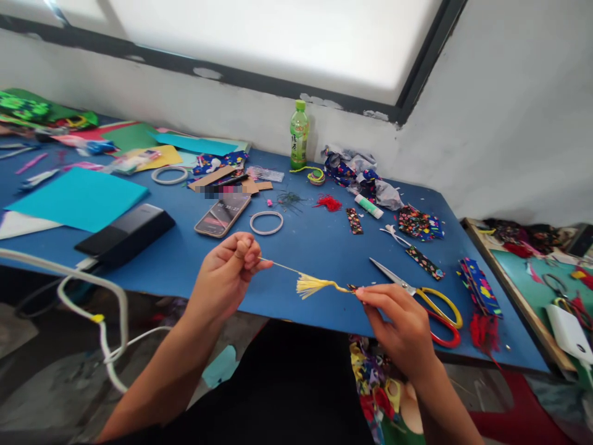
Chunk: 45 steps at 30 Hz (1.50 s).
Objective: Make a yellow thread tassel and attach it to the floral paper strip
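A yellow tassel [311, 285] hangs in the air over the front edge of the blue table, its frayed end toward the left. My right hand [398, 324] pinches the small dark patterned fabric piece [353, 288] at the tassel's corded end. From the tassel a thin pale thread [285, 267] runs taut to my left hand [234, 272], whose fingers are closed on its other end. Just behind my right hand lie scissors [417, 290] with yellow and red handles, blades pointing left. Most of the fabric piece is hidden by my fingers.
Across the table lie a phone [223, 214], a white ring [266, 223], red threads [328, 203], a glue stick [369, 206] and fabric pieces [420, 223]. A green bottle [299, 136] stands by the wall. A black power bank [126, 233] and white cable are at left.
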Available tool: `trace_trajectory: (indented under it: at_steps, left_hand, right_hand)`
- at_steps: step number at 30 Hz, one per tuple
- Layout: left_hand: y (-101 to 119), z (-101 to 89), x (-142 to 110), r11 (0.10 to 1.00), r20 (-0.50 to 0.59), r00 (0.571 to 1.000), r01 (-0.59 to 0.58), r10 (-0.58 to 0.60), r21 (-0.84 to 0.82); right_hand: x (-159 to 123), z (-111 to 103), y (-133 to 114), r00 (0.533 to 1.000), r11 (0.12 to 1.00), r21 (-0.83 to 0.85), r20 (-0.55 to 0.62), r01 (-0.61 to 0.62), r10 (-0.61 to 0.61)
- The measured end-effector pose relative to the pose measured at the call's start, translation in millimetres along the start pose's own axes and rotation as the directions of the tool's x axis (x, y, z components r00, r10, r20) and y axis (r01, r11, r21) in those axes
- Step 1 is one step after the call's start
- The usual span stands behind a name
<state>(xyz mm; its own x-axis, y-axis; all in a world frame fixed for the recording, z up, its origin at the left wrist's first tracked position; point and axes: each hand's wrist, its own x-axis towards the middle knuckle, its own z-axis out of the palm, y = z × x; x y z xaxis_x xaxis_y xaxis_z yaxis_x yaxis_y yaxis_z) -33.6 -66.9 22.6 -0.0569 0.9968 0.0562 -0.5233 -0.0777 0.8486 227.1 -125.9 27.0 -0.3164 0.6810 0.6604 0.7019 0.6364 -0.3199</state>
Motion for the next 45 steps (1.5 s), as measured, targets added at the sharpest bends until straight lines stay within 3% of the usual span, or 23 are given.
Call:
trace_trajectory:
  at_steps: [3, 6, 8, 9, 15, 18, 20, 23, 25, 27, 30, 33, 41, 45]
  left_hand:
    - [-6.0, -6.2, -7.5, 0.934, 0.141, 0.981, -0.172, 0.133, 0.314]
    - [-12.6, -11.3, -16.0, 0.663, 0.365, 0.921, -0.359, 0.137, 0.657]
    - [-18.5, -12.4, -20.1, 0.514, 0.448, 0.888, -0.433, 0.101, 0.741]
    - [-21.8, -12.2, -21.3, 0.48, 0.473, 0.877, -0.454, 0.089, 0.751]
    - [-37.4, -6.5, -21.8, 0.421, 0.634, 0.767, -0.609, 0.097, 0.673]
    - [-36.8, -2.9, -21.6, 0.429, 0.705, 0.702, -0.669, 0.099, 0.607]
    - [-34.2, -0.3, -22.3, 0.499, 0.738, 0.668, -0.672, 0.092, 0.547]
    - [-30.2, 2.4, -25.9, 0.707, 0.762, 0.64, -0.583, 0.095, 0.401]
    - [-28.9, 3.1, -31.2, 0.817, 0.75, 0.65, -0.493, 0.119, 0.299]
    - [-28.9, 3.6, -38.9, 0.883, 0.687, 0.712, -0.407, 0.144, 0.236]
    - [-30.3, 6.1, -52.3, 0.965, 0.509, 0.854, -0.212, 0.105, 0.157]
    - [-32.2, 9.3, -63.9, 0.997, 0.39, 0.92, 0.007, -0.038, 0.079]
    - [-37.4, 4.9, -82.6, 0.897, 0.349, 0.86, 0.43, -0.372, -0.103]
    - [-37.9, -3.3, -83.8, 0.826, 0.33, 0.834, 0.522, -0.442, -0.213]
  right_hand:
    - [3.5, -9.0, 3.8, 0.999, 0.999, -0.04, -0.051, 0.012, -0.014]
    - [9.2, -19.5, 5.6, 0.997, 0.995, -0.085, -0.051, 0.055, -0.06]
    - [13.3, -25.5, 4.6, 0.995, 0.99, -0.104, -0.014, 0.1, -0.102]
    - [15.3, -27.9, 3.6, 0.992, 0.986, -0.108, 0.009, 0.125, -0.125]
    - [20.2, -37.4, -3.9, 0.974, 0.972, -0.113, 0.115, 0.208, -0.195]
    - [20.4, -40.3, -5.1, 0.968, 0.965, -0.134, 0.144, 0.225, -0.205]
    - [21.1, -40.9, -5.0, 0.962, 0.959, -0.14, 0.158, 0.245, -0.223]
    - [22.1, -39.3, -4.8, 0.955, 0.953, -0.129, 0.158, 0.273, -0.252]
    - [21.6, -36.5, -5.8, 0.95, 0.953, -0.107, 0.167, 0.283, -0.264]
    - [20.4, -32.5, -8.1, 0.946, 0.952, -0.089, 0.171, 0.292, -0.274]
    - [18.7, -26.2, -12.7, 0.939, 0.942, -0.077, 0.14, 0.327, -0.315]
    - [18.8, -22.4, -16.7, 0.928, 0.926, -0.081, 0.087, 0.368, -0.361]
    - [19.3, -21.0, -25.5, 0.931, 0.916, -0.17, 0.035, 0.363, -0.362]
    - [18.4, -19.8, -22.4, 0.936, 0.914, -0.206, 0.031, 0.35, -0.352]
